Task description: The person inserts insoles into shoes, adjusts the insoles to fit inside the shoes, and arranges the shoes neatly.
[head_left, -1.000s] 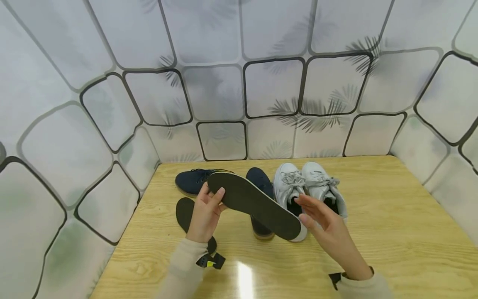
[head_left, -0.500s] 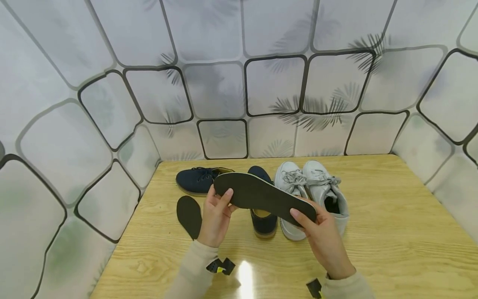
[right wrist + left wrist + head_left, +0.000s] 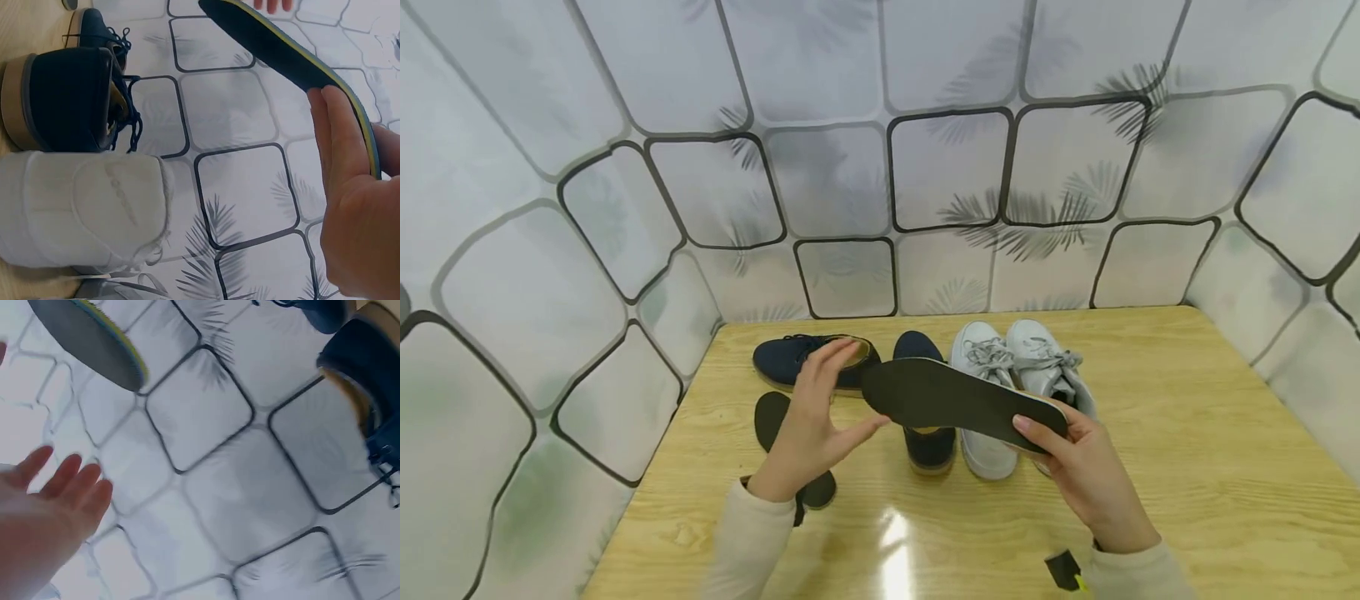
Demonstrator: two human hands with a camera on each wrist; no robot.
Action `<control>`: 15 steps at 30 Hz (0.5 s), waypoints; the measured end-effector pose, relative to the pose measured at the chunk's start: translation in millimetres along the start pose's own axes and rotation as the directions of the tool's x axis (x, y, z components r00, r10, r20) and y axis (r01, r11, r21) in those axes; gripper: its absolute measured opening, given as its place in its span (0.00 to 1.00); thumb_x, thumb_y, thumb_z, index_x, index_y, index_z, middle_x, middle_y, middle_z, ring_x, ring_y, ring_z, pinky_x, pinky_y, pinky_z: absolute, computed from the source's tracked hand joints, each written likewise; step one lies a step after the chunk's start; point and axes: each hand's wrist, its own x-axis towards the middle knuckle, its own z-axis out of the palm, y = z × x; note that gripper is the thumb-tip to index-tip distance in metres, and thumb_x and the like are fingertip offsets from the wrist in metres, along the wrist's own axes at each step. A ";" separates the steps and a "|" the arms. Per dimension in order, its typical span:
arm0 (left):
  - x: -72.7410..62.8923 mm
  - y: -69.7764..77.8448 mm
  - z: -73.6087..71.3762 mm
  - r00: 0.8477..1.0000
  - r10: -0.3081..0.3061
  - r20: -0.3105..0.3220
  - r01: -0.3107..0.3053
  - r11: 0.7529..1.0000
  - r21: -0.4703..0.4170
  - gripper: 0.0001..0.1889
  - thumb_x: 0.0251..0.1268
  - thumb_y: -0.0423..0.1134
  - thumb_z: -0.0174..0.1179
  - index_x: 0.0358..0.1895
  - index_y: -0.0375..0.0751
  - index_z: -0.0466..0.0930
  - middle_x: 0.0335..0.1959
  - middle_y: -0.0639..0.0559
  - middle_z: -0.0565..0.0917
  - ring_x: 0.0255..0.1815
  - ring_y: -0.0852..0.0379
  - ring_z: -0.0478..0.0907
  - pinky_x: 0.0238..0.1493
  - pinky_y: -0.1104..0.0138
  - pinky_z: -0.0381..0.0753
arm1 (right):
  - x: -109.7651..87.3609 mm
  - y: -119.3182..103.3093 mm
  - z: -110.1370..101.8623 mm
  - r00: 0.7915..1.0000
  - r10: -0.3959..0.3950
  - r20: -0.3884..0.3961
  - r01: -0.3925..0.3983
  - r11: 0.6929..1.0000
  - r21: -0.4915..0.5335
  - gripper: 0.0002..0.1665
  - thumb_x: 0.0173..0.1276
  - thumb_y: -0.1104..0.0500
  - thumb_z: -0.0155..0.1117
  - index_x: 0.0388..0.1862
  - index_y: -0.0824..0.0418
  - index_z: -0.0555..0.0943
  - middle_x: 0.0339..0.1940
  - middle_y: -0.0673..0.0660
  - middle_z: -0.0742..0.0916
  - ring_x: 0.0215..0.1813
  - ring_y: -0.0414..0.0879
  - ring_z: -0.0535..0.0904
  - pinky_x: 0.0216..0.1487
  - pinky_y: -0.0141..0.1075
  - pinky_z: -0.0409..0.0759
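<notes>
My right hand [image 3: 1093, 471] grips a black insole [image 3: 951, 396] by one end, thumb on its near face. In the right wrist view the insole's thin edge [image 3: 312, 59] shows a yellowish line, and fingers press against its dark side. My left hand [image 3: 820, 425] is spread with thumb and fingers apart, beside the insole's other end; the left wrist view shows a gap between hand [image 3: 50, 519] and insole [image 3: 94, 344]. Under the left forearm lies a second black insole [image 3: 771, 417], partly hidden. Behind the hands stand two navy lace-up shoes, one lying sideways [image 3: 786, 358] and one pointing away [image 3: 931, 450].
A pair of white sneakers, left one [image 3: 988, 454] and right one [image 3: 1033, 342], stands right of the navy shoes, partly covered by the insole and right hand. The wooden table [image 3: 1210, 433] meets a patterned backdrop [image 3: 947, 175] at the back and sides.
The right hand came in and took hold of the insole's right end. The left hand then let go of the other end and moved left; the insole shifted slightly right.
</notes>
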 end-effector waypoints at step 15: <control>6.3 23.0 13.9 0.902 0.063 0.427 -0.149 0.974 0.171 0.51 0.41 0.49 0.78 0.69 0.35 0.60 0.61 0.41 0.72 0.65 0.47 0.68 0.68 0.51 0.61 | -6.8 -10.0 -11.2 0.995 0.086 0.042 -0.068 0.948 -0.309 0.16 0.70 0.66 0.59 0.56 0.62 0.79 0.48 0.52 0.86 0.49 0.44 0.83 0.46 0.36 0.82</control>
